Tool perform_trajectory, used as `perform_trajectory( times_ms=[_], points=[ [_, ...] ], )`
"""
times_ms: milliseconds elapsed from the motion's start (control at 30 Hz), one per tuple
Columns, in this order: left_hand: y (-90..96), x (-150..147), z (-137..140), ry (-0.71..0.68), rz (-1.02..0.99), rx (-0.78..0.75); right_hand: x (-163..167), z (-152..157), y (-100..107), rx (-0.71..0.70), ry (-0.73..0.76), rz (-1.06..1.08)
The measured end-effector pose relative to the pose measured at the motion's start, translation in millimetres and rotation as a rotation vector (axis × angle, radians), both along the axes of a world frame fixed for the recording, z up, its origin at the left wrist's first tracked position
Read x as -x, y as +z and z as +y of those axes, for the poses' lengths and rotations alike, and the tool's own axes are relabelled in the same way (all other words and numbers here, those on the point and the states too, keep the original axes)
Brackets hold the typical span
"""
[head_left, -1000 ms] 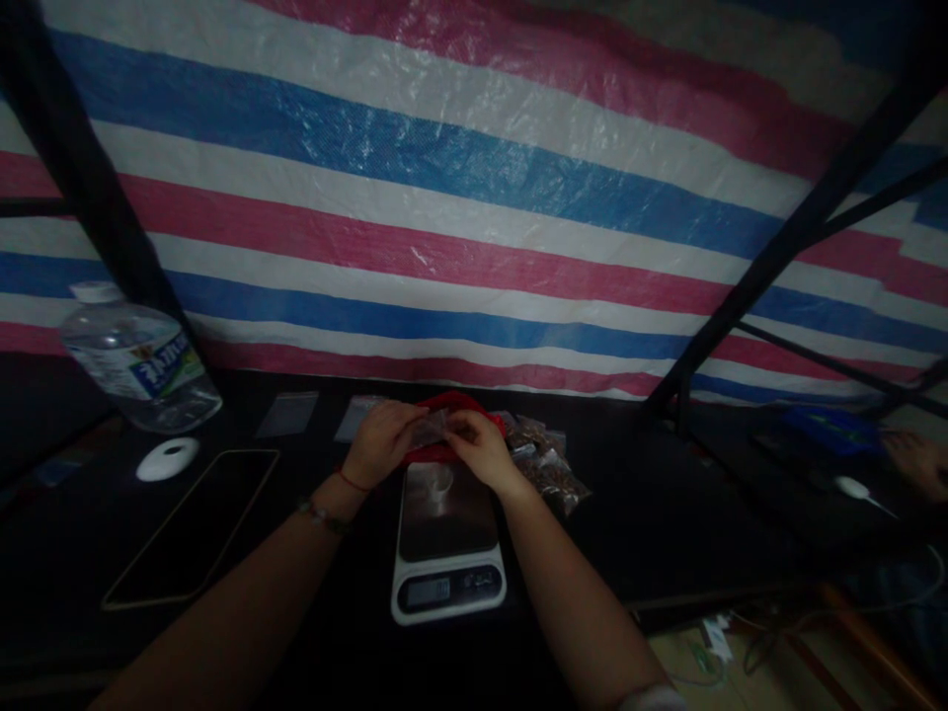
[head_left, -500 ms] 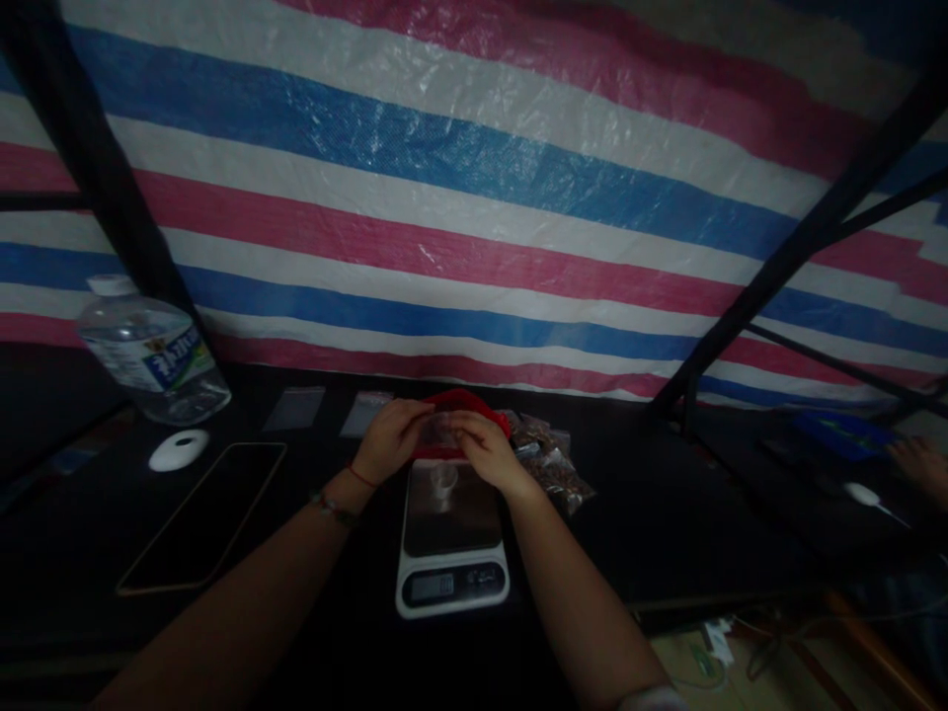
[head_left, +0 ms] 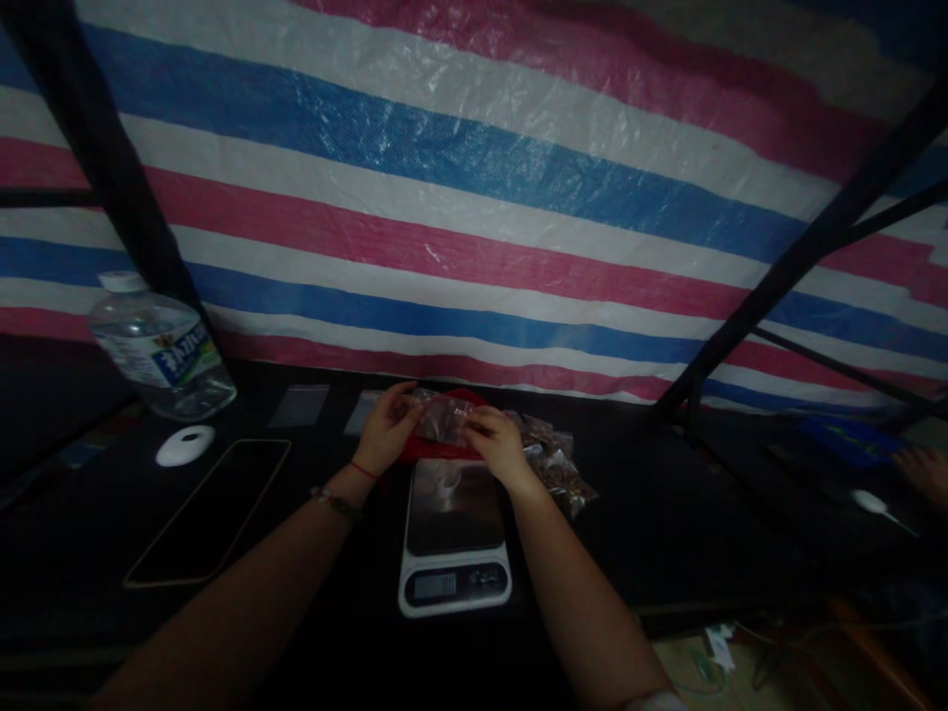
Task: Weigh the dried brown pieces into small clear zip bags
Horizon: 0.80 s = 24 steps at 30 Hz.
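Between both hands is a clear plastic bag (head_left: 442,420), held just beyond the scale. My left hand (head_left: 388,423) pinches its left side. At the right side, the fingers of my right hand (head_left: 495,440) are closed on the same bag. Behind and beneath the bag spreads something red (head_left: 415,449), partly covered by my hands. A white kitchen scale (head_left: 455,594) with a dark plate sits below my hands, its display lit. On that plate stands a small clear cup (head_left: 447,481). Several filled clear bags with brown contents (head_left: 559,474) lie in a heap right of my right hand.
Flat clear bags (head_left: 298,405) lie at the back left. Nearby are a large plastic bottle (head_left: 163,355), a white oval device (head_left: 185,445) and a phone (head_left: 211,513). Black frame bars (head_left: 730,331) rise before striped sheeting. At far right, another person's hand (head_left: 922,472) is near a blue object (head_left: 848,439).
My left hand has lifted slightly and moved left, and my right hand has shifted a little right. The clear bag between them is now spread wider and shows more.
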<state>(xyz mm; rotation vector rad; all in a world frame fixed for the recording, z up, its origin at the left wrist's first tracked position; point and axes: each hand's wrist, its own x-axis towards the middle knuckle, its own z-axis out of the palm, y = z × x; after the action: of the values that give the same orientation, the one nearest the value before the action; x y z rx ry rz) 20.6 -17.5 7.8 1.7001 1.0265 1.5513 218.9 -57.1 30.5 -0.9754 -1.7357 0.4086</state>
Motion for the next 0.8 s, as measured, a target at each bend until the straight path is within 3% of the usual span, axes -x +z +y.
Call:
perform_trajectory(
  times_ms=[167,333,433,533,633,800],
  points=[
    [2.5,0,-1,-0.021,-0.034,0.047,2,-3,1,0.008,0.073,-0.131],
    [-0.1,-4,-1,-0.005,0.028,0.038,3,-2,1,-0.024,-0.009,-0.115],
    [1.6,-1,-3,0.065,0.085,-0.070,2,-1,0,0.016,-0.070,-0.071],
    [11.9,5,-9,0.158,0.301,-0.290,2,0,1,0.031,-0.138,-0.039],
    [29.8,6,-15,0.040,0.603,-0.460,5,0,3,0.021,-0.143,-0.045],
    [63.3,-9,-14,-0.166,0.933,-0.451,18,1,7,0.020,-0.098,-0.058]
  ],
)
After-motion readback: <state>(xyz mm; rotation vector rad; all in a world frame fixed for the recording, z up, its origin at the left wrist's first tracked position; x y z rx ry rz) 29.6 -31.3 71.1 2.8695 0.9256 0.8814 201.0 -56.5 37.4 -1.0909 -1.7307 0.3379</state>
